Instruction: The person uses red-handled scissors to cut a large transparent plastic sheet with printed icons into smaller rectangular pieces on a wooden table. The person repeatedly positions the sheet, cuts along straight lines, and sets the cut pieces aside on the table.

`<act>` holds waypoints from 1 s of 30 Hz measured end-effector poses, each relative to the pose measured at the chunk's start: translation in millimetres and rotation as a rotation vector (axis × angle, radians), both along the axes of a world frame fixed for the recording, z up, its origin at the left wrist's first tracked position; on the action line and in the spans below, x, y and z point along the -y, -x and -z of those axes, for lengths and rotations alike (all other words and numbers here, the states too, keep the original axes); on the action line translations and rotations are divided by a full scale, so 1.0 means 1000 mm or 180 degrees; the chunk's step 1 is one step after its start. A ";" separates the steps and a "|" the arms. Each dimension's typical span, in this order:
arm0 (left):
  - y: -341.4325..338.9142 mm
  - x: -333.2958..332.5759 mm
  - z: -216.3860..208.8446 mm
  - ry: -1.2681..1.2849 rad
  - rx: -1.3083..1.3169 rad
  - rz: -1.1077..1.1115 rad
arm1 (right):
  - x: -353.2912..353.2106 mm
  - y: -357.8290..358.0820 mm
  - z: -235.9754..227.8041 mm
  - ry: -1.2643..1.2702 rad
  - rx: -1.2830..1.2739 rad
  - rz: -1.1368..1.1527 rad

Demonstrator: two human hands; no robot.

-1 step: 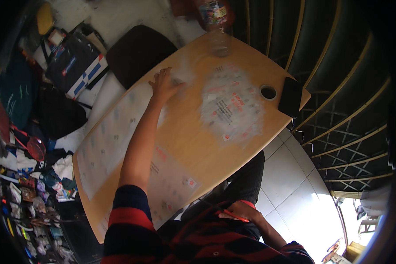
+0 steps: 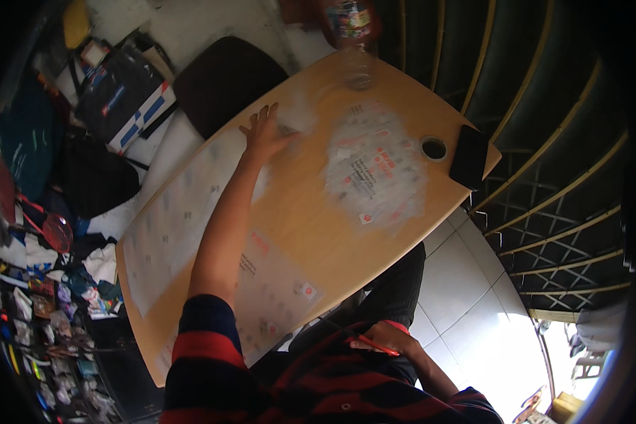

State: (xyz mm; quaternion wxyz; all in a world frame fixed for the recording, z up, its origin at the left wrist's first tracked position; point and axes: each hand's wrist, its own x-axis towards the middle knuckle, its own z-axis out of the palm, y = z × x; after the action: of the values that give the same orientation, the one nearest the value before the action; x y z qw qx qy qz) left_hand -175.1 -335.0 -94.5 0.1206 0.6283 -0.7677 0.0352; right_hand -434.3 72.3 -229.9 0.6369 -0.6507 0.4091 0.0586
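The left arm stretches from the lower middle of the frame up across the counter, elbow nearly straight. The left hand lies released, fingers spread, palm down on the upper end of a long clear sheet that runs along the counter's left edge. The right hand rests low in the frame against the person's lap, closed on a red pen. A pile of clear packets lies right of centre, near a black phone.
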 end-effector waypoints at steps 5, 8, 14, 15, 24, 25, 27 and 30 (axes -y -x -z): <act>-0.031 -0.018 -0.007 -0.0069 0.0050 -0.0266 | -0.003 -0.006 0.001 0.0518 0.0065 0.0012; -0.052 -0.039 -0.003 0.0025 -0.0126 -0.0353 | -0.008 -0.011 0.007 0.0687 -0.0041 -0.0008; -0.067 -0.052 0.002 -0.0477 -0.0133 0.0135 | -0.007 -0.013 0.010 0.0095 -0.0319 0.0175; -0.068 -0.051 0.006 -0.0461 -0.0038 0.0129 | -0.005 -0.016 0.005 0.0126 -0.0339 0.0130; -0.034 -0.023 0.020 -0.0180 -0.0161 -0.0021 | -0.004 -0.025 -0.009 -0.0023 -0.0453 0.0262; -0.027 -0.023 0.023 -0.0031 -0.0269 -0.0121 | -0.004 -0.024 -0.005 -0.0068 -0.0494 0.0293; -0.005 -0.034 0.024 0.0083 -0.0473 -0.0329 | -0.002 -0.021 -0.005 -0.0158 -0.0530 0.0304; 0.018 -0.045 0.031 -0.0128 -0.0503 -0.0398 | -0.002 -0.017 -0.002 -0.0226 -0.0409 0.0444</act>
State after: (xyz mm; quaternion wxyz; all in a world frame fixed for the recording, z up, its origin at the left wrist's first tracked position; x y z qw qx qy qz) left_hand -193.6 -290.5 -126.0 0.1657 0.6781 -0.7157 -0.0223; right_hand -417.0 74.7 -228.3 0.6346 -0.5925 0.4911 0.0702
